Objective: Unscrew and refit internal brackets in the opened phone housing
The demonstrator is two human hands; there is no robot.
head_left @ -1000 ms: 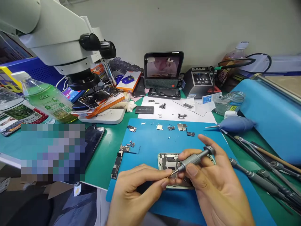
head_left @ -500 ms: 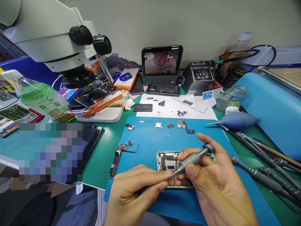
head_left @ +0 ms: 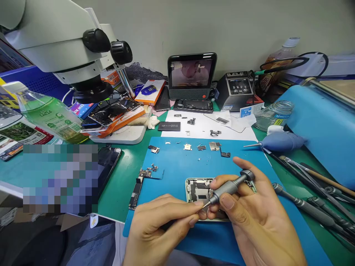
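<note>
Here the right hand [head_left: 257,218] is gripping a slim grey knurled-metal screwdriver [head_left: 229,187], its tip angled down-left to where the left hand [head_left: 158,225] is pinching its fingertips together just at that tip; whether a screw is sitting between them is too small to tell. Directly beneath is lying the opened silver phone housing [head_left: 197,189] on the blue rubber mat [head_left: 177,162], near the desk's front edge. Anything tiny could be slipping from that pinch and bouncing off among the loose small metal parts [head_left: 214,146] farther back, and the tip could be skidding onto exposed components.
</note>
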